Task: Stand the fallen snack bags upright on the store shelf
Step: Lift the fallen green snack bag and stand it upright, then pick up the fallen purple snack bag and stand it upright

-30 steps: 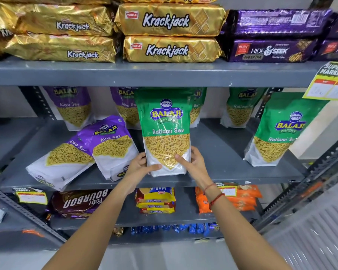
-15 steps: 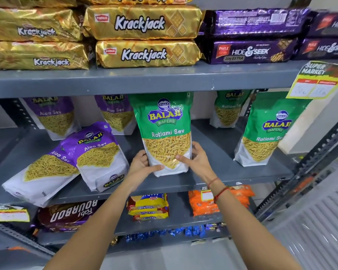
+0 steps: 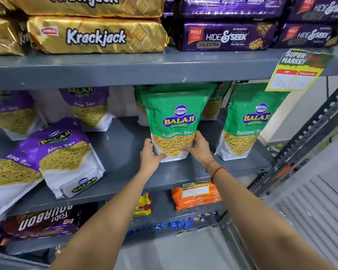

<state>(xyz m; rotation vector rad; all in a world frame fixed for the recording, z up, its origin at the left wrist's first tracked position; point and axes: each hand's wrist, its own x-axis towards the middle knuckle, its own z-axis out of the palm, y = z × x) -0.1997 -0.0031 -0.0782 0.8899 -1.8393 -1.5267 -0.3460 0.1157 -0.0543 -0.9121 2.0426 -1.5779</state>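
Note:
A green Ratlami Sev bag point(image 3: 174, 114) stands upright on the grey middle shelf point(image 3: 121, 152). My left hand point(image 3: 149, 156) grips its lower left corner and my right hand point(image 3: 198, 149) grips its lower right side. Another green Ratlami Sev bag point(image 3: 246, 121) stands upright to the right. At the left, two purple Aloo Sev bags lie tilted on their backs, one point(image 3: 66, 156) overlapping the other point(image 3: 10, 172). More purple bags point(image 3: 90, 108) and green bags point(image 3: 213, 102) stand along the back.
Gold Krackjack packs point(image 3: 98, 36) and purple Hide & Seek packs point(image 3: 222, 36) fill the upper shelf. A price tag point(image 3: 297, 71) hangs from its edge. Biscuit packs point(image 3: 195, 197) lie on the lower shelf. A slotted metal upright point(image 3: 308, 129) bounds the right side.
Both hands have pushed the green bag from the shelf's front edge deeper onto the shelf, and it stays upright. The view has shifted closer and rightward.

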